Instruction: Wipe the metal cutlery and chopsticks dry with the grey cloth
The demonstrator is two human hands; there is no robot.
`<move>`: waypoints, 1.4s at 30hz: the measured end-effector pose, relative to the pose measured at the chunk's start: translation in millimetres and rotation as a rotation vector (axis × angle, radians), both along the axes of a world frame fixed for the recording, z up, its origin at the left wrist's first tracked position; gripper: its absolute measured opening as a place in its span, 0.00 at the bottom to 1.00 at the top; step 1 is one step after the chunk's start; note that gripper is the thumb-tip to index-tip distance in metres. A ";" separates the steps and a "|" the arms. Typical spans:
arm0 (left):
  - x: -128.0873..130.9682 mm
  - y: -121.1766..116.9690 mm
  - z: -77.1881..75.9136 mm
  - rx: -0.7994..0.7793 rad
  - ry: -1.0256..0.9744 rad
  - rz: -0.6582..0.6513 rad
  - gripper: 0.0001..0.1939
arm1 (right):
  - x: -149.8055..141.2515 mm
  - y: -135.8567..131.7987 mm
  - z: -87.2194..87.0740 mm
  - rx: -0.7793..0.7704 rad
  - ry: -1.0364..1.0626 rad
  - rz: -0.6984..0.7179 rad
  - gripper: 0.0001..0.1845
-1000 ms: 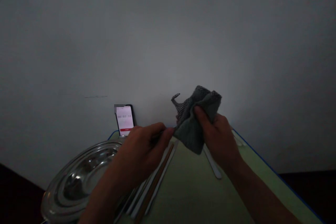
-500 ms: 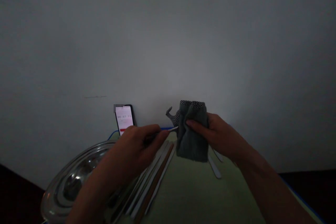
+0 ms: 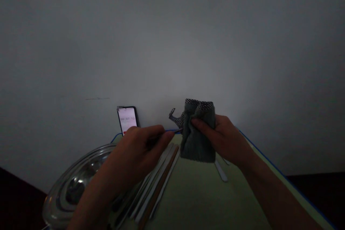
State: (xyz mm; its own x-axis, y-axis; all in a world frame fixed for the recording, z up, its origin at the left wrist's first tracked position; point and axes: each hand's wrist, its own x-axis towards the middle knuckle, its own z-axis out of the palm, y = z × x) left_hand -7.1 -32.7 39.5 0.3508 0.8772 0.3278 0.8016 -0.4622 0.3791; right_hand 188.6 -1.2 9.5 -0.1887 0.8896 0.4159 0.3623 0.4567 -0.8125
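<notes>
My left hand [image 3: 140, 151] is closed around the handle of a thin metal utensil [image 3: 176, 130] whose far end runs into a grey cloth. My right hand [image 3: 225, 138] pinches that folded grey cloth [image 3: 198, 133] around the utensil's end, thumb on the near side. Both hands hover above a pale green table [image 3: 194, 194]. A row of long utensils [image 3: 159, 179] lies on the table under my left hand.
A shiny metal tray [image 3: 78, 179] sits at the table's left. A phone [image 3: 127, 120] with a lit timer screen leans against the grey wall at the back. Another metal utensil [image 3: 221, 172] lies under my right hand. The table's blue edge [image 3: 265, 158] runs along the right.
My right hand turned the cloth from tilted to upright and moved left toward my left hand, then lifted slightly. The left hand stayed nearly still. The phone's timer advanced.
</notes>
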 end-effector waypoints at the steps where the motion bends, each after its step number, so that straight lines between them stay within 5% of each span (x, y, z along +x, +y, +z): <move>1: -0.8 -0.1 -0.4 -0.001 0.007 0.003 0.19 | 0.7 0.0 -0.4 -0.008 -0.018 0.016 0.19; 10: 0.4 2.9 -5.7 -0.077 0.033 -0.036 0.20 | 19.1 0.2 5.6 0.016 -0.263 0.240 0.17; 19: -8.3 9.5 -7.0 -0.200 -0.062 -0.042 0.21 | 12.2 -3.5 7.2 0.124 -0.249 0.146 0.18; 32: -0.5 2.0 -3.4 -0.047 0.147 -0.001 0.21 | 15.0 -2.7 7.4 0.107 -0.477 0.237 0.08; 38: -10.3 -3.4 3.9 -0.059 0.034 0.020 0.23 | -0.9 -4.9 -0.3 0.301 -0.229 0.076 0.12; 42: -15.6 -7.8 8.0 -0.067 0.027 0.051 0.22 | -10.8 -5.7 -5.2 0.298 -0.143 0.079 0.12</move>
State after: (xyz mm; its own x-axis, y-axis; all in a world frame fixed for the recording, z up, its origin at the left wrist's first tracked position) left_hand -22.7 -40.5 47.6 0.3133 0.9138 0.2583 0.8338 -0.3949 0.3859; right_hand 177.8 -6.9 4.4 -0.3275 0.7130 0.6200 0.4165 0.6979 -0.5826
